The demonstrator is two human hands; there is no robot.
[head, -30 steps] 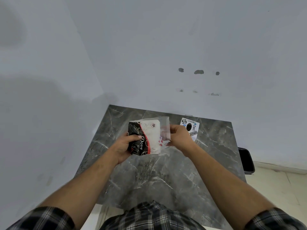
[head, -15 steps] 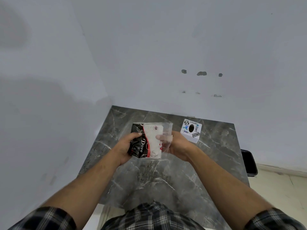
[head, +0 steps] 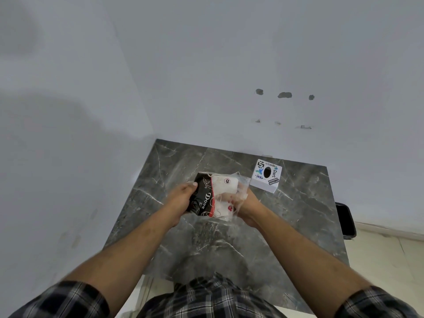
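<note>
Head view: Dove pack held above marble table. Left hand curls round its black end; right hand grips clear bag over its white end. Judged light, soft; film slippery, so grip pack edges.

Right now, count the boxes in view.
2. The Dove box is held between left hand and right hand; the white stickered box sits on the table behind.
</note>
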